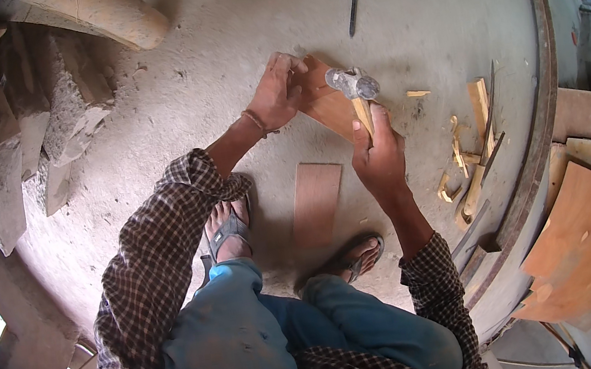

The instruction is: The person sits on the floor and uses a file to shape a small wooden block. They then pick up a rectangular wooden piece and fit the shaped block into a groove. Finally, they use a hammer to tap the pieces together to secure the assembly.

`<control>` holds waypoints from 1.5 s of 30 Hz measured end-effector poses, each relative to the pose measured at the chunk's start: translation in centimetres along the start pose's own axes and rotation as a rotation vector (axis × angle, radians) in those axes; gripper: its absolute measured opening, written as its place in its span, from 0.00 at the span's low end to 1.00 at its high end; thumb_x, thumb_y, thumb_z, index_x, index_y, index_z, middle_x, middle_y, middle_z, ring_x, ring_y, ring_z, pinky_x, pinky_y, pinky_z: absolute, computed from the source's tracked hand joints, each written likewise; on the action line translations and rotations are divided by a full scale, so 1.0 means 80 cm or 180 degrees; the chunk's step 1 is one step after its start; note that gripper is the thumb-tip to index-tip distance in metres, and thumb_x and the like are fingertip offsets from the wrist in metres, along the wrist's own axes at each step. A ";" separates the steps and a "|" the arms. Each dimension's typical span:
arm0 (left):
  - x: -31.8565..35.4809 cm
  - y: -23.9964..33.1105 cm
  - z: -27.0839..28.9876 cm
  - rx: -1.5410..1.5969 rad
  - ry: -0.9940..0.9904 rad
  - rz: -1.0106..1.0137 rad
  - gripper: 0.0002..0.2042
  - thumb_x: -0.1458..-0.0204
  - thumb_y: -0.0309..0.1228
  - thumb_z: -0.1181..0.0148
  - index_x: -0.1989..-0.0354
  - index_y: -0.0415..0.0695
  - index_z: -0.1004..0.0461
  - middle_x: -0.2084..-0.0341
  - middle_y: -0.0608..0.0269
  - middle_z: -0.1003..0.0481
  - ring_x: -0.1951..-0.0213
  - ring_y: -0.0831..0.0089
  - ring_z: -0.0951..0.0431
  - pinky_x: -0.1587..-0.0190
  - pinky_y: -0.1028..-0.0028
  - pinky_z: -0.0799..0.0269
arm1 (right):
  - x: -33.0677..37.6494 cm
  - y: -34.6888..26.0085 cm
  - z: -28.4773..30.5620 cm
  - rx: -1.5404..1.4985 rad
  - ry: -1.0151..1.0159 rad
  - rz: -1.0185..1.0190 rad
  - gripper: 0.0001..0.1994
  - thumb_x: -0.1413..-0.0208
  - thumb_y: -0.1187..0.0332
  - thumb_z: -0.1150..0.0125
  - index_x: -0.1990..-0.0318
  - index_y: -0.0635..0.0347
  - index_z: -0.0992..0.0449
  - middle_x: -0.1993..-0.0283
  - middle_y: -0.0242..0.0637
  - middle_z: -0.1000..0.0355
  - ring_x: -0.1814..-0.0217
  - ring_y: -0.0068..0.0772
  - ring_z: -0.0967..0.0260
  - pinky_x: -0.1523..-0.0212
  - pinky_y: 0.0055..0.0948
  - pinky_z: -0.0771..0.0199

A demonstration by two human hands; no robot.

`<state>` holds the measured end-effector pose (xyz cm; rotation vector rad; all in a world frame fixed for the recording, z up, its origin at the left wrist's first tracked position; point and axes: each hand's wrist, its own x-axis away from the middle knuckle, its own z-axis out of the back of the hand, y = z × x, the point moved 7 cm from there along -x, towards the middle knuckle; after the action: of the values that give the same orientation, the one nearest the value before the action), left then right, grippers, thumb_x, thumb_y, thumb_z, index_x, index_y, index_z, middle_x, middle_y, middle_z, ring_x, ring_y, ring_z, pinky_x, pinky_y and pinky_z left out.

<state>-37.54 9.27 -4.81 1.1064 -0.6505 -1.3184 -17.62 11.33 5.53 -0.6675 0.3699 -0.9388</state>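
My right hand [381, 154] is wrapped round the wooden handle of a hammer [354, 85], whose worn grey metal head lies over a reddish-brown piece of plywood [329, 111]. At the plywood's far left end, my left hand [276, 94] grips the edge, its fingers bent over the corner. The board runs slantwise from that hand toward the right one, and its near right end is partly hidden behind the hammer and my right hand. Closer to my feet, a second rectangular plywood piece [317, 200] lies flat on the concrete floor.
A dark, thin pointed tool [354, 9] lies farther off. To the right are a wooden strip [481, 115], a wooden-handled tool [471, 195] and curled shavings [449, 188]. Plywood sheets [583, 243] lean at far right. Rough slabs [25, 115] and a thick log [109, 18] stand left.
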 end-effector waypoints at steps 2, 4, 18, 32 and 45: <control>0.003 -0.004 -0.001 -0.0039 -0.0007 0.0107 0.21 0.50 0.13 0.42 0.48 0.43 0.33 0.56 0.56 0.33 0.57 0.63 0.28 0.56 0.68 0.28 | 0.002 -0.012 0.007 -0.0073 0.0113 0.0112 0.16 0.34 0.70 0.46 0.42 0.67 0.33 0.63 0.60 0.24 0.61 0.66 0.23 0.64 0.52 0.23; 0.002 -0.004 -0.003 -0.0118 -0.0049 0.0109 0.20 0.51 0.13 0.42 0.49 0.43 0.34 0.56 0.56 0.33 0.57 0.63 0.28 0.56 0.67 0.29 | 0.006 -0.002 -0.008 -0.0014 0.0011 0.0040 0.15 0.34 0.70 0.46 0.43 0.68 0.33 0.64 0.60 0.24 0.62 0.65 0.23 0.64 0.51 0.23; -0.009 0.005 -0.009 -0.0079 -0.0075 0.0230 0.18 0.51 0.13 0.44 0.51 0.41 0.32 0.56 0.54 0.33 0.58 0.60 0.28 0.55 0.65 0.28 | 0.001 0.028 -0.041 0.0335 -0.0378 -0.0194 0.14 0.33 0.70 0.48 0.47 0.73 0.32 0.70 0.60 0.26 0.67 0.65 0.24 0.66 0.52 0.24; -0.011 0.004 -0.009 -0.0086 0.0074 0.0265 0.18 0.52 0.12 0.46 0.52 0.40 0.32 0.57 0.53 0.32 0.58 0.59 0.28 0.55 0.65 0.28 | -0.009 0.020 -0.031 0.0242 -0.0559 -0.0519 0.16 0.31 0.68 0.48 0.42 0.69 0.34 0.64 0.58 0.24 0.63 0.67 0.24 0.62 0.54 0.24; -0.009 0.004 -0.005 -0.0191 0.0149 0.0157 0.17 0.52 0.12 0.46 0.53 0.40 0.30 0.56 0.54 0.31 0.59 0.59 0.28 0.54 0.66 0.28 | -0.009 -0.004 -0.012 -0.0093 -0.0061 -0.0287 0.11 0.32 0.70 0.48 0.47 0.63 0.36 0.69 0.61 0.25 0.64 0.68 0.24 0.65 0.60 0.26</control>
<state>-37.19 10.00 -4.50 1.0634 -0.5964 -1.2585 -18.72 11.43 5.03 -0.7243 0.3392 -1.0134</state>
